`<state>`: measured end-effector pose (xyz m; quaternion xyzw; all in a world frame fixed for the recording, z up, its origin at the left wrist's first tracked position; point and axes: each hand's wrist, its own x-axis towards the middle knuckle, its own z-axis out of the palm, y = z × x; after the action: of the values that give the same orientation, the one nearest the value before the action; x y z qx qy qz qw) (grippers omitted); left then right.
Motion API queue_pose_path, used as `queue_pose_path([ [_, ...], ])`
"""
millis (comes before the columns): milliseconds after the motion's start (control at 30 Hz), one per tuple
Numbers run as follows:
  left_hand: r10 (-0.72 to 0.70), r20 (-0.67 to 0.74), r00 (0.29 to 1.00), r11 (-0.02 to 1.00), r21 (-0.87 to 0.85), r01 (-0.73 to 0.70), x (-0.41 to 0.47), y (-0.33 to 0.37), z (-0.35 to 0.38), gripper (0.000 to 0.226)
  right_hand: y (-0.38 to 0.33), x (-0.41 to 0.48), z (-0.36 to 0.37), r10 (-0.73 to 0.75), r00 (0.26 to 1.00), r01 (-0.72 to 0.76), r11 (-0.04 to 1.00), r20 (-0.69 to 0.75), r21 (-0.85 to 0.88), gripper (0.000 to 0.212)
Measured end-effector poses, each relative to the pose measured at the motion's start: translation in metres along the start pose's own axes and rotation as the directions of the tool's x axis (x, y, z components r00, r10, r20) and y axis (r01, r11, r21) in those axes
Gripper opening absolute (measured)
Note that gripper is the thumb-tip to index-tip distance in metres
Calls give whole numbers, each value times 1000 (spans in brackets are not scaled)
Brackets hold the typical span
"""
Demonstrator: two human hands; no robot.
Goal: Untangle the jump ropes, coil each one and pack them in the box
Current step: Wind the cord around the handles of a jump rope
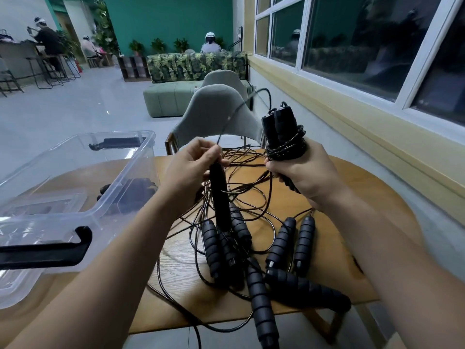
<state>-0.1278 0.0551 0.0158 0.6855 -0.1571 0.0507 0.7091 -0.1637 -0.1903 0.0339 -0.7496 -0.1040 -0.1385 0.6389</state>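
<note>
My right hand (302,170) grips a coiled jump rope (284,134), its two black handles upright with cord wound round them. My left hand (191,167) holds the top of another black handle (220,197) that hangs down, and a thin cord (234,114) rises from my fingers. Under both hands a tangle of black cords (241,187) and several ribbed foam handles (281,245) lies on the wooden table (334,253). The clear plastic box (83,187) stands at the left, with dark rope bundles visible inside through its wall.
A black clip latch (45,250) sits on the box's near end. Two grey chairs (219,112) stand behind the table. A wall with windows (352,46) runs along the right. Some cords hang over the table's front edge.
</note>
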Motion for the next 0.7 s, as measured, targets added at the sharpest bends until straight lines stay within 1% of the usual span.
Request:
queue_pose_path([
  [100,-100,-123,987,962,-265,65,8,2,-10,10,-2,-1,-7,28,999,-27,999,23,-39,26],
  [133,-130,-166,978,935,-347,66,11,2,-14,11,-3,-1,-8,38,999,-36,998,34,-46,27],
  [200,-161,-263,951,891,-454,25,18,3,-19,12,-4,-2,-10,49,998,-46,997,45,-61,29],
  [267,-158,-370,915,895,-446,-26,23,3,-24,14,-5,-3,-11,54,997,-51,996,49,-67,31],
  [333,-129,-457,880,926,-374,-58,24,3,-26,13,-4,-2,-12,65,997,-61,995,51,-79,31],
  [367,-121,-488,865,933,-354,-70,25,3,-27,13,-5,-2,-11,70,996,-65,995,53,-82,31],
  [467,-153,-556,817,936,-346,-61,25,6,-26,12,-7,-3,-10,63,996,-55,992,68,-112,29],
  [500,-142,-594,792,947,-314,-66,26,6,-26,11,-8,-3,-10,59,995,-48,990,81,-132,27],
  [567,-49,-681,731,981,-169,-92,25,6,-25,9,-8,-4,-8,51,993,-31,983,105,-183,26],
  [600,-3,-697,717,988,-112,-104,23,7,-23,8,-7,-5,-6,52,993,-27,977,111,-213,27],
  [633,9,-689,725,985,-119,-126,22,7,-17,8,-7,-6,-3,54,991,-25,972,119,-234,28],
  [667,-15,-655,755,973,-184,-141,20,7,-10,8,-6,-7,1,57,989,-23,972,137,-235,27],
  [700,-66,-599,798,946,-291,-140,19,7,-3,7,-6,-9,4,60,985,-22,973,160,-230,26],
])
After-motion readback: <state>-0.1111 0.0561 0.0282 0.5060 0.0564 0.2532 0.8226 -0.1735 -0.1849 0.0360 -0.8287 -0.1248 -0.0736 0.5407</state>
